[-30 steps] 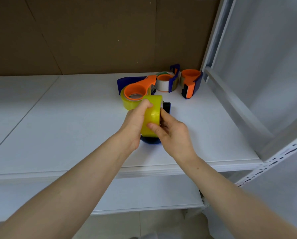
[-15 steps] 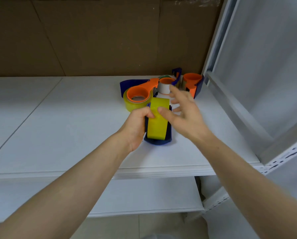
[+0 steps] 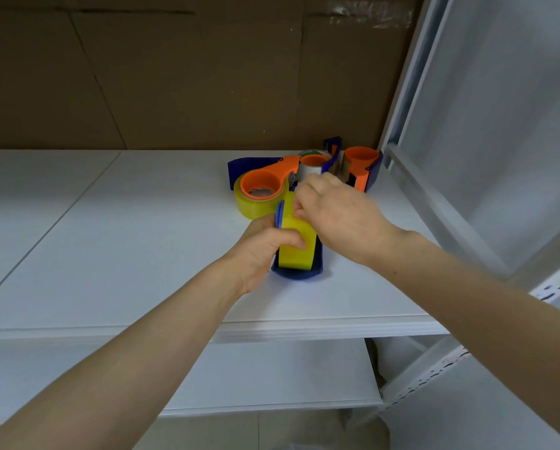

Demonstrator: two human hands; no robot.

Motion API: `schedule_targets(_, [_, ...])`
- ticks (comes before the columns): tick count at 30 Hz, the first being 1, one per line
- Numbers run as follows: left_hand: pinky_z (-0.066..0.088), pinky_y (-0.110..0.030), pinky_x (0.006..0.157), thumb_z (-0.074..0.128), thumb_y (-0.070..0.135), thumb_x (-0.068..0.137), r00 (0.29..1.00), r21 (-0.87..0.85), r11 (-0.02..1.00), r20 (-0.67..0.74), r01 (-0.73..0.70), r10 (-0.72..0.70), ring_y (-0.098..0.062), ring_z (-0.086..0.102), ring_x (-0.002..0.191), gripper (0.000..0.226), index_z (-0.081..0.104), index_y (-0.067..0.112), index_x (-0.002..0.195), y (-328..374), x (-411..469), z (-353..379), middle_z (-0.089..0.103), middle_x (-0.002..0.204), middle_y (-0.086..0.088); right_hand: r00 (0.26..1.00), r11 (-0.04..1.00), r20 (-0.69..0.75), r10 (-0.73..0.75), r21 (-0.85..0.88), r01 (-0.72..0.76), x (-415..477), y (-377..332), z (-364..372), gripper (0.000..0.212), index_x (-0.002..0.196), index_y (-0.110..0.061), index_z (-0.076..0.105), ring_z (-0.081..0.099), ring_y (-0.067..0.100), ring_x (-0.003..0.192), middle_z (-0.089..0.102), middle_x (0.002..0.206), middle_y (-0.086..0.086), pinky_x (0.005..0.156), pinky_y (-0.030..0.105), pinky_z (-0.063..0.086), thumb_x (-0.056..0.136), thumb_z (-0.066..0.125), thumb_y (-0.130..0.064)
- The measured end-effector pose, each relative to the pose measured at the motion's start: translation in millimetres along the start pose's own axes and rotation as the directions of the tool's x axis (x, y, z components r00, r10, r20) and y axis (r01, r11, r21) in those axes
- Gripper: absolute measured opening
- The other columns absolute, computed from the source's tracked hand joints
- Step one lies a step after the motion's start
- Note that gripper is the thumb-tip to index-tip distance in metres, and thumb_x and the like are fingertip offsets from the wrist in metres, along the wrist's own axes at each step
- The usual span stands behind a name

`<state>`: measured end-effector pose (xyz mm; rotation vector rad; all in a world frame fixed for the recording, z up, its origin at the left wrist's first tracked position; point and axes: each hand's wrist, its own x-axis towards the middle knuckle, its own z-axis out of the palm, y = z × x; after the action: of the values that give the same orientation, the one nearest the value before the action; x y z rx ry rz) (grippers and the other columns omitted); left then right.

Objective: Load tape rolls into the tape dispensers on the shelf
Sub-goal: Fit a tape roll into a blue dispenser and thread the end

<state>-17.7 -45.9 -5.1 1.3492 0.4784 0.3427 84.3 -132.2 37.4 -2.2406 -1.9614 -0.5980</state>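
A yellow tape roll (image 3: 296,251) stands on edge inside a blue tape dispenser (image 3: 299,273) on the white shelf (image 3: 142,241). My left hand (image 3: 262,251) grips the roll and the dispenser's left side, thumb across the roll. My right hand (image 3: 333,219) reaches over from the right, its fingertips curled at the roll's far top edge, where they seem to pinch the tape end. Behind lies a second dispenser with an orange hub (image 3: 261,185) holding a yellowish roll. Two more dispensers (image 3: 358,167) with orange parts stand at the back right.
Brown cardboard (image 3: 190,76) backs the shelf. A white metal upright and side frame (image 3: 434,196) close off the right end. A lower shelf (image 3: 255,375) shows below the front edge. The shelf's left half is bare white board.
My right hand has come down from an open hover onto the far top of the yellow roll and curled its fingers there. My left hand keeps its hold on roll and dispenser.
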Motion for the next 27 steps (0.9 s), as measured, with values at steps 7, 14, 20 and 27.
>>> schedule_targets(7, [0.051, -0.024, 0.082, 0.08, -0.003, 0.064, 0.995, 0.14, 0.987, -0.057, -0.078, 0.087, -0.011, 0.066, 0.087, 0.042, 0.064, 0.017, 0.098, -1.5, -5.7, 5.9, 0.071, 0.089, 0.004, 0.993, 0.993, -0.01, 0.114, 0.003, -0.114, 7.5, 1.3, 4.9, 0.019, 0.112, -0.005, 0.051, 0.056, 0.03, 0.102, 0.057, 0.111, 0.013, 0.068, 0.038, 0.048, 0.093, 0.049, -0.009])
schedule_targets(14, [0.054, -0.038, 0.091, 0.085, 0.01, 0.055, 0.998, 0.161, 0.986, -0.031, -0.05, 0.056, -0.023, 0.066, 0.1, 0.044, 0.068, 0.025, 0.093, -6.7, -10.0, -1.1, 0.072, 0.103, -0.004, 0.923, 0.888, 0.154, 0.352, 0.255, -0.382, 12.3, 23.1, 9.6, 0.021, 0.114, -0.003, 0.052, 0.059, 0.036, 0.099, 0.058, 0.114, 0.017, 0.079, 0.044, 0.049, 0.097, 0.043, -0.013])
schedule_targets(20, [0.056, -0.02, 0.07, 0.079, 0.014, 0.066, 0.998, 0.128, 0.99, 0.006, -0.057, 0.057, -0.003, 0.069, 0.076, 0.028, 0.066, 0.027, 0.087, -9.0, -11.3, -10.4, 0.074, 0.078, 0.014, 0.866, 0.796, 0.271, 0.42, 0.347, -0.496, 12.0, 32.9, 29.6, 0.024, 0.11, -0.005, 0.053, 0.061, 0.033, 0.096, 0.062, 0.106, 0.017, 0.076, 0.041, 0.049, 0.099, 0.042, -0.023])
schedule_targets(27, [0.055, -0.029, 0.086, 0.086, 0.042, 0.052, 0.997, 0.031, 0.998, -0.051, -0.062, 0.064, -0.018, 0.069, 0.095, 0.046, 0.069, 0.025, 0.091, -14.2, -7.9, -14.3, 0.075, 0.094, 0.005, 0.8, 0.711, 0.329, 0.502, 0.369, -0.598, 10.8, 38.4, 45.8, 0.026, 0.107, -0.008, 0.06, 0.05, 0.031, 0.111, 0.053, 0.116, 0.015, 0.092, 0.041, 0.044, 0.097, 0.045, -0.027])
